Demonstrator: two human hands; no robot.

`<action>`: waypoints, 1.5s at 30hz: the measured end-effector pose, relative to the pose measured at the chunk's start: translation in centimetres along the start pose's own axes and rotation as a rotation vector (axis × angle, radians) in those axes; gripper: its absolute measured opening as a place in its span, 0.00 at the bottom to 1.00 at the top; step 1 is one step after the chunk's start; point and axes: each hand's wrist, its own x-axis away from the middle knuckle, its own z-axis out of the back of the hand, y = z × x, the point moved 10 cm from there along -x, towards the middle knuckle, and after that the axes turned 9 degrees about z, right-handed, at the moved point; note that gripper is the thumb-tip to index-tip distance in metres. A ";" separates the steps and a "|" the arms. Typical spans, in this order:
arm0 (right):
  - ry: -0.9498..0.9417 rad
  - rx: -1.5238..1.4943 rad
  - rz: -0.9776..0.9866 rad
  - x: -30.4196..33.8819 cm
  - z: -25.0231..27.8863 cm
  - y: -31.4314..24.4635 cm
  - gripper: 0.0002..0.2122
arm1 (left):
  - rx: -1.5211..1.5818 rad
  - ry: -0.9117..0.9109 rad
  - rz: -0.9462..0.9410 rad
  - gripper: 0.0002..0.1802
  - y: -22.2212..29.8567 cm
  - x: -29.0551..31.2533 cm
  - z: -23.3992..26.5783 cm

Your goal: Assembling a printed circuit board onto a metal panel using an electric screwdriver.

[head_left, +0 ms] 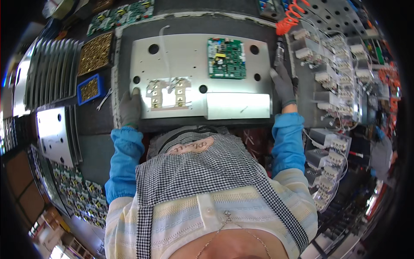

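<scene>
A silver metal plate [172, 47] with several round black holes lies flat on the dark bench in front of me. My left hand [130, 108], in a grey glove, grips its left edge, thumb on top; the other fingers are partly hidden. A green circuit board [227, 58] sits on the plate's upper right. Terminal pieces with brass-coloured parts [180, 93] are at its lower left. Beside the right edge my gloved right hand [283, 84] closes on the near end of a dark air screwdriver [280, 49], whose far end meets an orange coiled hose [288, 25].
At the left stand a tray of brass-coloured fasteners [95, 52], a blue bin [102, 86] of small brass parts and a wrench [104, 99]. Upright metal plates [51, 73] stand farther left. Wired assemblies [340, 86] crowd the right side. More circuit boards [123, 18] lie at the back left.
</scene>
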 end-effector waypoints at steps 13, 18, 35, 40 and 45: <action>-0.129 -0.889 -0.575 7.3 -6.3 6.0 0.21 | 0.191 -0.092 0.061 0.30 -2.8 -1.7 -1.2; -0.135 -0.801 -0.581 7.2 -6.2 6.5 0.20 | 0.247 -0.033 0.045 0.25 -2.2 -1.5 -0.3; -0.153 -0.840 -0.575 7.2 -6.5 6.0 0.21 | 0.232 -0.004 0.090 0.26 -3.3 -1.9 -0.7; -0.116 -0.842 -0.644 7.6 -6.3 6.0 0.19 | 0.176 -0.004 0.071 0.27 -3.0 -1.7 -0.7; -0.084 -0.861 -0.637 7.8 -6.4 4.5 0.19 | 0.162 -0.026 0.141 0.29 -3.3 -1.6 -1.1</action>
